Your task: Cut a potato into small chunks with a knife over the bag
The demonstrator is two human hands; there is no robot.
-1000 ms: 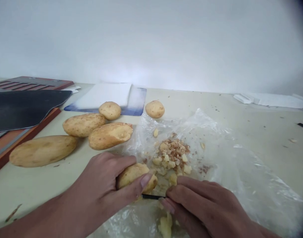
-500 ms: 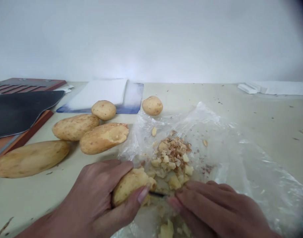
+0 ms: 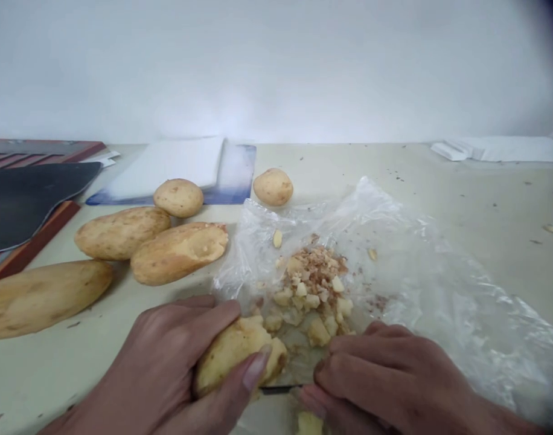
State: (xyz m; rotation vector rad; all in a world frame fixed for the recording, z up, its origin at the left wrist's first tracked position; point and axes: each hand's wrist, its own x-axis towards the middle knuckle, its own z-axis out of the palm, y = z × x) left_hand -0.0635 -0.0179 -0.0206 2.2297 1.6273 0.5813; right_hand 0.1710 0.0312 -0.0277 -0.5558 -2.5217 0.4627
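The left hand point(image 3: 177, 356) is clamped on a potato point(image 3: 226, 356) at the near middle of the scene, with the thumb on its near side and the other fingers over the far side. The right end of the potato sticks out, and it is bare, rough and notched. The right hand point(image 3: 385, 371) sits to the right, its fingers close together and pinching a thin black blade point(image 3: 281, 389); it may be a small knife, but the hand hides most of it. Half a second ago the blade was on a slant and blurry. Now it looks almost flat, just by the near edge of the potato's rough end. I think that means the cutting is still going on and this potato is only part done. Just past the hands, yellow chunks point(image 3: 319, 332) and a heap of brown crumbs point(image 3: 319, 264) lie on clear plastic point(image 3: 444, 296), much as they did. Three long potatoes point(image 3: 122, 232) lie to the left and two small potatoes point(image 3: 273, 187) lie far off. The view has slid, so they all show farther left.
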